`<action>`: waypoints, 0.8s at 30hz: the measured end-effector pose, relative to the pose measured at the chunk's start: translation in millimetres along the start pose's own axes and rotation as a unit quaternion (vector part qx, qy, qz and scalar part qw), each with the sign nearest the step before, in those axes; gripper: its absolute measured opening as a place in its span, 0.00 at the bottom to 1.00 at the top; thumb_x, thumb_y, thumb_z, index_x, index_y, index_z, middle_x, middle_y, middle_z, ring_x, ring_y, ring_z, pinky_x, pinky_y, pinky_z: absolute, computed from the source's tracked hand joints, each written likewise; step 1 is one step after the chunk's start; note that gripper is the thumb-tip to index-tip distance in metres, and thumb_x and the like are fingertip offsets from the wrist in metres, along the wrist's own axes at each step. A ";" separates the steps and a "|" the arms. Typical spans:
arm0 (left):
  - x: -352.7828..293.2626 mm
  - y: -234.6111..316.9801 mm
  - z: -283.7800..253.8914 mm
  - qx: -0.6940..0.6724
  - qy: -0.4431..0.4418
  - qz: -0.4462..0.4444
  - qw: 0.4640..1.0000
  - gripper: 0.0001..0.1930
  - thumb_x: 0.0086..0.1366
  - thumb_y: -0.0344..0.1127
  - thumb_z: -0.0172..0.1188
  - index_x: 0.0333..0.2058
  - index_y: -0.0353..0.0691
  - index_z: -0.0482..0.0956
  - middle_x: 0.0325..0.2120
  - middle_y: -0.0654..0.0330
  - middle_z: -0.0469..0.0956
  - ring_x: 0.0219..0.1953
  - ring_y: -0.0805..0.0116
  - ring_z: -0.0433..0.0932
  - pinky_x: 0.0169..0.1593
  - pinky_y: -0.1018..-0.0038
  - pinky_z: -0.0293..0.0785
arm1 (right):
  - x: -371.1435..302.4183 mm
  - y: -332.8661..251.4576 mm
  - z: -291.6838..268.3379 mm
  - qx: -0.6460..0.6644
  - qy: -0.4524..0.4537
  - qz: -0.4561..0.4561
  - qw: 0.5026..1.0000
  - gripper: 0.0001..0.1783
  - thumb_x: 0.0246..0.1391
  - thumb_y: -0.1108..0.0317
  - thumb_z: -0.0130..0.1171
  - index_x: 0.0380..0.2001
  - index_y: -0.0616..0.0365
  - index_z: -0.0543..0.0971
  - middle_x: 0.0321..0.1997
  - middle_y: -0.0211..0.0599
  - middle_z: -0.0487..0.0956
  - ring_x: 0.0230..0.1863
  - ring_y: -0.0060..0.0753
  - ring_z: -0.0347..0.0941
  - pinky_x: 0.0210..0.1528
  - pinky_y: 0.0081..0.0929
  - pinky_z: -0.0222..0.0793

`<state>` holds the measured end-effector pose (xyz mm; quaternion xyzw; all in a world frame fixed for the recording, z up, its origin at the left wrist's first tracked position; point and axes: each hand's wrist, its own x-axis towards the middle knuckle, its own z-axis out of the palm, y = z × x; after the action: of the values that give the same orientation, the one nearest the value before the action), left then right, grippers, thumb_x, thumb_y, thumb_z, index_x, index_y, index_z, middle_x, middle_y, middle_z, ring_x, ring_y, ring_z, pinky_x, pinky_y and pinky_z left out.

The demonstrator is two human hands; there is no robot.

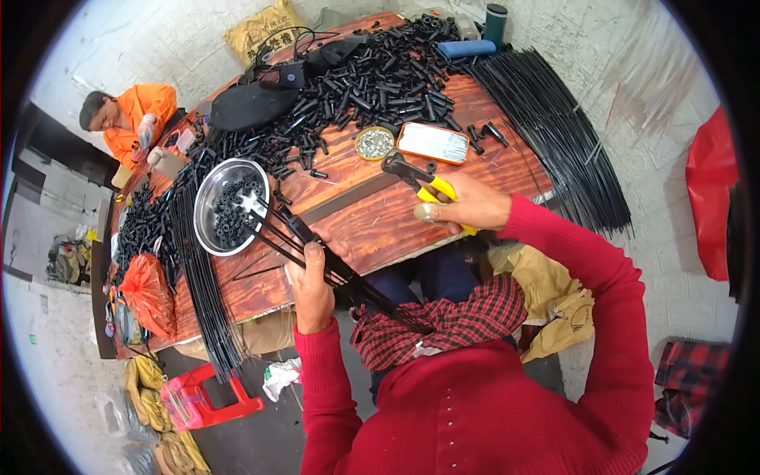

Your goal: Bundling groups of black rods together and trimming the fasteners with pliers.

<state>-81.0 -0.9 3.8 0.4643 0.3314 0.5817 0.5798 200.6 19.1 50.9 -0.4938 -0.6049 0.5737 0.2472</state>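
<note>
My left hand [313, 289] is closed around a bundle of thin black rods [348, 283], which has a short black tube [298, 228] at its upper end. The bundle slants from the steel bowl down to my lap. In my right hand [479, 203] is a pair of pliers [441, 187] with yellow handles and dark jaws, held over the table's near edge, apart from the rods. Beside the rod tips stands the steel bowl [204, 194], with small black rings inside. A round tin [374, 143] of tiny silvery pieces and an orange-rimmed white tray [434, 142] sit beyond the pliers.
Black tubular parts [372, 87] pile across the wooden table [356, 226]. Long black rods lie in bundles at the right [554, 127] and left [198, 269]. A red plastic stool [210, 404] stands below the left edge. Another person in orange [142, 103] works at the far left.
</note>
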 end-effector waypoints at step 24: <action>19.6 -15.7 -14.4 -0.120 -0.028 -0.026 0.992 0.15 0.72 0.47 0.52 0.43 0.39 0.68 0.22 0.66 0.62 0.22 0.76 0.60 0.27 0.76 0.60 | 209.0 32.3 -18.4 -0.605 0.211 -0.085 0.763 0.07 0.47 0.71 0.59 0.28 0.61 0.84 0.32 0.52 0.83 0.35 0.50 0.82 0.37 0.42 0.78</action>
<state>-86.5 22.3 -12.6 0.3987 0.2552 0.5889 0.6550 145.1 206.8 -31.2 -0.5960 -0.7985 -0.0536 0.0658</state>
